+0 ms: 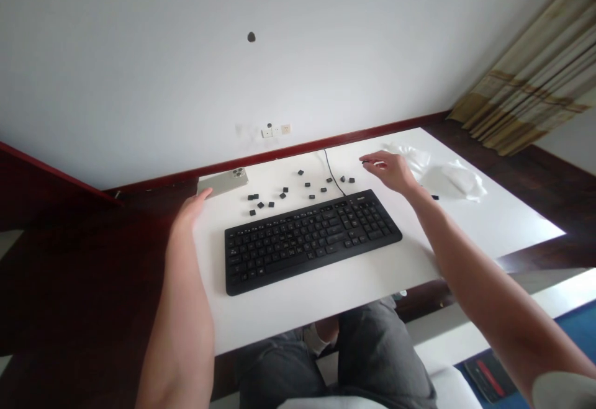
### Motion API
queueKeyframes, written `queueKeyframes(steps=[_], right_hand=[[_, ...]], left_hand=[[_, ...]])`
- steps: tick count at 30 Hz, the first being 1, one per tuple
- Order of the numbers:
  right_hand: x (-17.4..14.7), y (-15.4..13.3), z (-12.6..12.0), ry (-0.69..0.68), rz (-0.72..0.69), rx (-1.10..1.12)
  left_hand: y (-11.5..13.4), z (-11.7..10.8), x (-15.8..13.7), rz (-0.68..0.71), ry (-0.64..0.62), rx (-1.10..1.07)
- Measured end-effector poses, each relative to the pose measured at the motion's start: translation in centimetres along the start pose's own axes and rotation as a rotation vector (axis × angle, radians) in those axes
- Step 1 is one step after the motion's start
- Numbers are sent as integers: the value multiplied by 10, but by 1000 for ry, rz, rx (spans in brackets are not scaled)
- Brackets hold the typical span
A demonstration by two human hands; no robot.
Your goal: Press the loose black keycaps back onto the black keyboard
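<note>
My right hand [390, 170] is above the far right part of the white table [503, 223], its fingertips pinched on a small dark keycap [365, 161]. On the table's left edge rests my left hand [190, 208], thumb stretched out beside the near corner of a phone [223, 182] lying camera side up; its other fingers are mostly hidden. It appears to hold nothing. A black keyboard [311, 241] lies in front of me. Beyond it several loose black keycaps [285, 190] are scattered.
Crumpled clear plastic bags [462, 180] lie at the right, with a small dark piece [434, 197] near them. The keyboard's cable [333, 173] runs to the back edge. Behind stands a white wall with sockets [276, 130]; a curtain [521, 105] hangs at the right.
</note>
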State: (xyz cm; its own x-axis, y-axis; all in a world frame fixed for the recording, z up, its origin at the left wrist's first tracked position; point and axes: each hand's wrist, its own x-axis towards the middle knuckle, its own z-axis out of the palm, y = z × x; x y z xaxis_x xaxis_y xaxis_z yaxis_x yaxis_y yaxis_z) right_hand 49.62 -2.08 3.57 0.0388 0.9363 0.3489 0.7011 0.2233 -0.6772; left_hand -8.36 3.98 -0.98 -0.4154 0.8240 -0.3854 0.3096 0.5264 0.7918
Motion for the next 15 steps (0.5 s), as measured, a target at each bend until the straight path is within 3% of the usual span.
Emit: queueKeyframes(steps=[5, 10, 13, 15], right_hand=[[29, 25, 7, -50, 15, -58], [47, 23, 28, -34, 19, 36], [44, 16, 29, -98, -11, 75], [38, 7, 23, -152, -70, 88]], left_hand=[[0, -1, 1, -38, 12, -12], [2, -2, -2, -67, -2, -17], [4, -1, -4, -91, 6, 4], [7, 0, -7, -32, 54, 56]])
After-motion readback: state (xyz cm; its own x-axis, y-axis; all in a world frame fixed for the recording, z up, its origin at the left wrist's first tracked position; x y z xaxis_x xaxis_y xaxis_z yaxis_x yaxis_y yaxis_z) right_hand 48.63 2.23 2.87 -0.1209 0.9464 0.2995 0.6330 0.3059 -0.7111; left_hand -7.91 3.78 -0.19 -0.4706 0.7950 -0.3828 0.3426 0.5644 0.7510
